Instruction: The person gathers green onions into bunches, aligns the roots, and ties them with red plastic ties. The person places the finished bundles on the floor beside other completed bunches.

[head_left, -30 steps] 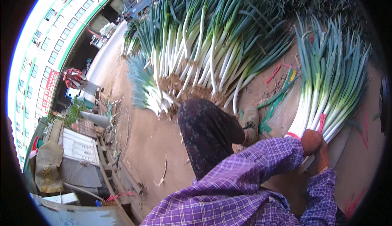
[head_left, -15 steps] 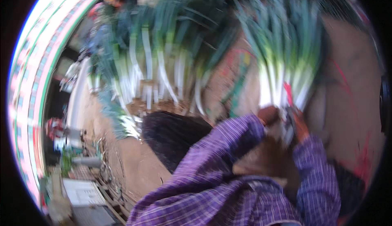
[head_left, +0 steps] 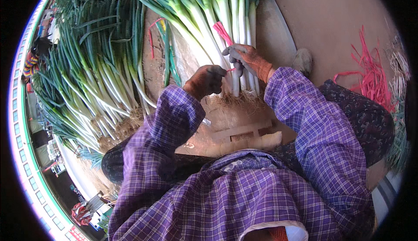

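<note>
Head camera, steep downward view (fisheye), close above hands; no second view.

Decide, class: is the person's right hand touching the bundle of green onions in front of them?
Touching. The head view shows the right hand lying on the white stalks of the bundle of green onions, its fingers curled over them with no gap.

Left hand [head_left: 205, 80]: now up at the leek bundle [head_left: 213, 27] beside right hand [head_left: 246, 60]; pink string [head_left: 229, 70] now pinched between both.
</note>
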Demonstrator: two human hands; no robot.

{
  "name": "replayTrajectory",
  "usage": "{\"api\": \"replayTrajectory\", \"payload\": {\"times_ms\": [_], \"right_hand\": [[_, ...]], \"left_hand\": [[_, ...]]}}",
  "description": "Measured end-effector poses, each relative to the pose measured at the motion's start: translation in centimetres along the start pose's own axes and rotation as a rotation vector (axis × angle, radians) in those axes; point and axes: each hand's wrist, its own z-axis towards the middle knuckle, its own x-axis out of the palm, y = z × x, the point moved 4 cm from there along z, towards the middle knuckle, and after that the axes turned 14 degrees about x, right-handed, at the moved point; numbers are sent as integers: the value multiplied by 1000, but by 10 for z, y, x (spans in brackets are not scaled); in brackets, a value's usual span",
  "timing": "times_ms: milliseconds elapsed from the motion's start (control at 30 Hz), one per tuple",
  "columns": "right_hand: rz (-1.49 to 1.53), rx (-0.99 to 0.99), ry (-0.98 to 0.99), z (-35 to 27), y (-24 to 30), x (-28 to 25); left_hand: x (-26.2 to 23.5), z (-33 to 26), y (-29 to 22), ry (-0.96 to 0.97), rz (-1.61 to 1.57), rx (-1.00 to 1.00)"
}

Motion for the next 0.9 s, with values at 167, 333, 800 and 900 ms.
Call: {"api": "replayTrajectory", "payload": {"times_ms": [167,333,800,900], "right_hand": [[71,2,47,0,0,-6],[30,-3,44,2,4,-3],[-52,-35,-13,-4,2,-5],[-100,-10,-24,-7,3,-3]], "left_hand": [[-3,-13,-10,-9,256,387],[15,-25,-53,-176,1406,723],[16,10,-4,-157,-137,74],[15,12,-11,-85,309,147]]}}
